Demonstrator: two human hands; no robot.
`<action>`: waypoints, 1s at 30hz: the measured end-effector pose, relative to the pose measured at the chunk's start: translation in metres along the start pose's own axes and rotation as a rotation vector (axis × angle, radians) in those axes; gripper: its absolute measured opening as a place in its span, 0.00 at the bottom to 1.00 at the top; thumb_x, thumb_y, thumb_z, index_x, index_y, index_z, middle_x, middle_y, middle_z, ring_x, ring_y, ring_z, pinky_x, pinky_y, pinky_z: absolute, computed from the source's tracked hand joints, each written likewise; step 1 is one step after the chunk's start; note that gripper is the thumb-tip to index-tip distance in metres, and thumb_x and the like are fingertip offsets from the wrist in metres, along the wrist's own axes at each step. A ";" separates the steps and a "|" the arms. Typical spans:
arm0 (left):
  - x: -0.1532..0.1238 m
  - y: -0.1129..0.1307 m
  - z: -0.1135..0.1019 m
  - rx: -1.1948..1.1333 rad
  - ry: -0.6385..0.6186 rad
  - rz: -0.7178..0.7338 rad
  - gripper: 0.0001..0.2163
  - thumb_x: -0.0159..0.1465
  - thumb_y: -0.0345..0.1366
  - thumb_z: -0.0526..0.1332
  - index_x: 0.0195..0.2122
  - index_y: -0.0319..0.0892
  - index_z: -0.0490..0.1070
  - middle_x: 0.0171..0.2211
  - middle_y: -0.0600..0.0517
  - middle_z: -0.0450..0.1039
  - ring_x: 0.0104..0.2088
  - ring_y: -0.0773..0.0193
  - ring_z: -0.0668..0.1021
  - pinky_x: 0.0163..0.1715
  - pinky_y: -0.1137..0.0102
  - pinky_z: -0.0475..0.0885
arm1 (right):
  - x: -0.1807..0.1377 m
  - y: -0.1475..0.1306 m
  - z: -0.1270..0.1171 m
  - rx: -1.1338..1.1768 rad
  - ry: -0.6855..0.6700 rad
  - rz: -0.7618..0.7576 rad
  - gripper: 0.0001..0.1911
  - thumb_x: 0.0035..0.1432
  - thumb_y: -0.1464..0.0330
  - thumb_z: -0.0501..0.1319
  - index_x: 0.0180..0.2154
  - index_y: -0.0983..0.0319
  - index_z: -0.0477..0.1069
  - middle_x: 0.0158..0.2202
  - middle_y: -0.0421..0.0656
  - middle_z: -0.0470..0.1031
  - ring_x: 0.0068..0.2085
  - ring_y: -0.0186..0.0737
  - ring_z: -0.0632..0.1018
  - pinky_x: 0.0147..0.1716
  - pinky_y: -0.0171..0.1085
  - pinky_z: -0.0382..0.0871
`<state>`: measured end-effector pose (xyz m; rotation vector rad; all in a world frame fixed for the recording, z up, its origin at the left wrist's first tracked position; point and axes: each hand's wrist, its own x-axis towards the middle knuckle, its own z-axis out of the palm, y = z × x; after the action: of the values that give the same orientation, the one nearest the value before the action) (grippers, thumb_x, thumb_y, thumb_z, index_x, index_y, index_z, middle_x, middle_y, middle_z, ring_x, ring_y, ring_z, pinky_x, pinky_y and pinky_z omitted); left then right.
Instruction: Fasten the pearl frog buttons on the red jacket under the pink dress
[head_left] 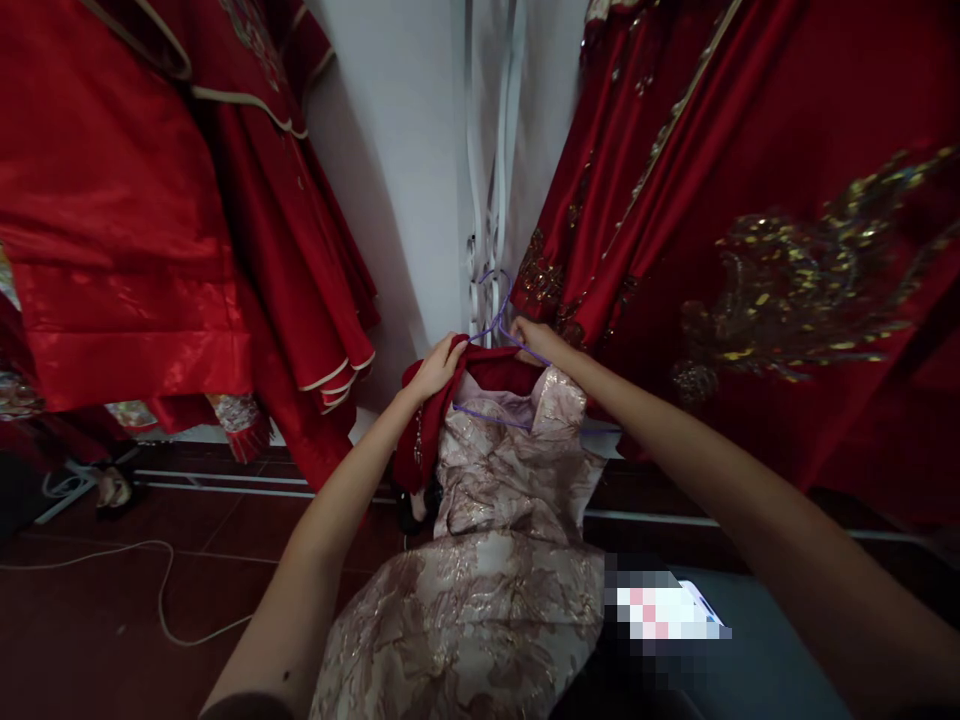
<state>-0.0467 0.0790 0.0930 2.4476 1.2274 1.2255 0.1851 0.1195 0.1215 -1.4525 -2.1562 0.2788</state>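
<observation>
A pale pink and gold brocade dress (499,480) hangs in front of me from a thin purple clothes hanger (501,318). Dark red cloth, a garment with beaded trim (426,440), lies over the hanger's left side and behind the dress's neckline. My left hand (441,368) is closed on this red garment at its left shoulder. Across from it, my right hand (538,336) has its fingers curled at the hanger's right arm, just above the dress's shoulder; its fingertips are partly hidden.
Red gowns (300,250) hang on the left, and a red gown with gold sequins (810,280) on the right. White metal uprights (491,150) stand against the wall. A lit phone screen (701,605), partly pixelated, is lower right. A cable (166,590) and shoes (112,490) are at floor level.
</observation>
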 end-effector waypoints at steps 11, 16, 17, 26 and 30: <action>-0.009 0.003 0.027 0.537 0.214 -0.097 0.17 0.66 0.42 0.42 0.47 0.41 0.65 0.37 0.43 0.68 0.41 0.56 0.69 0.42 0.65 0.61 | -0.090 0.076 -0.081 -0.650 0.098 0.247 0.17 0.46 0.75 0.55 0.42 0.65 0.64 0.42 0.55 0.69 0.40 0.48 0.72 0.33 0.39 0.61; -0.014 0.009 0.038 0.625 0.235 -0.164 0.17 0.66 0.39 0.43 0.51 0.41 0.62 0.38 0.43 0.67 0.41 0.55 0.68 0.41 0.65 0.60 | -0.120 0.079 -0.091 -0.592 -0.062 0.273 0.18 0.40 0.75 0.61 0.39 0.66 0.68 0.36 0.53 0.73 0.37 0.52 0.74 0.32 0.41 0.64; -0.014 0.010 0.040 0.620 0.241 -0.178 0.17 0.66 0.39 0.43 0.52 0.41 0.62 0.38 0.43 0.67 0.41 0.55 0.68 0.41 0.65 0.60 | -0.123 0.074 -0.089 -0.541 -0.106 0.243 0.19 0.41 0.72 0.62 0.40 0.64 0.68 0.35 0.49 0.74 0.36 0.49 0.74 0.32 0.40 0.65; -0.019 0.017 0.045 0.355 0.302 -0.146 0.17 0.66 0.40 0.44 0.50 0.40 0.63 0.37 0.43 0.66 0.42 0.55 0.67 0.44 0.63 0.59 | -0.122 0.024 -0.021 -0.027 0.315 0.177 0.15 0.50 0.59 0.57 0.38 0.60 0.64 0.30 0.43 0.72 0.30 0.41 0.73 0.33 0.37 0.64; -0.021 0.023 0.048 0.277 0.357 -0.152 0.16 0.65 0.40 0.46 0.49 0.41 0.64 0.37 0.43 0.67 0.43 0.55 0.67 0.45 0.64 0.58 | -0.102 -0.011 0.027 0.059 0.453 0.147 0.05 0.51 0.67 0.51 0.32 0.59 0.61 0.29 0.42 0.70 0.32 0.39 0.71 0.34 0.33 0.61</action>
<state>-0.0051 0.0585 0.0590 2.3189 1.7480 1.5897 0.1914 0.0260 0.0727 -1.4765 -1.6711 0.0548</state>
